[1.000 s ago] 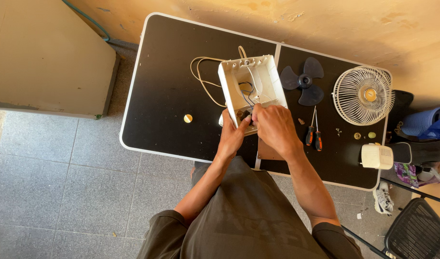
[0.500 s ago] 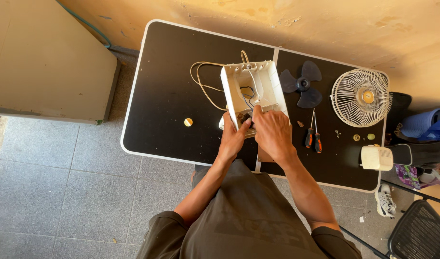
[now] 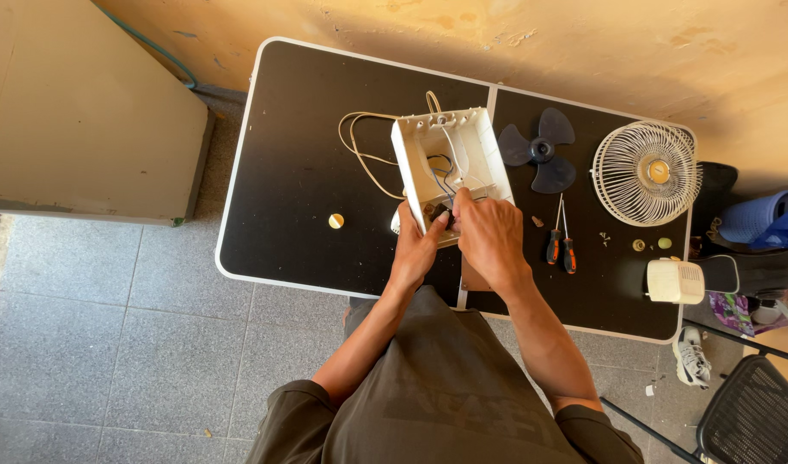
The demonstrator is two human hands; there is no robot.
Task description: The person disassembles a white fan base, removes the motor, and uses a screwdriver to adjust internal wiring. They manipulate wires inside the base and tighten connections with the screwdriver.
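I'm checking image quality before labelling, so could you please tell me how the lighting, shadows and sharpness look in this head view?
Head view: bright, even daylight; the black table shows little glare. Soft shadows fall beneath the left hand and right hand at the white housing. The fan blade and grille are sharp; the wide lens bends the table's edges.

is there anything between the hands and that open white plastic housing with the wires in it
Nothing visible does. The left hand and the right hand are both already at the near end of the open white plastic housing on the black folding table. The loose cream cable lies to the housing's left, clear of both hands.
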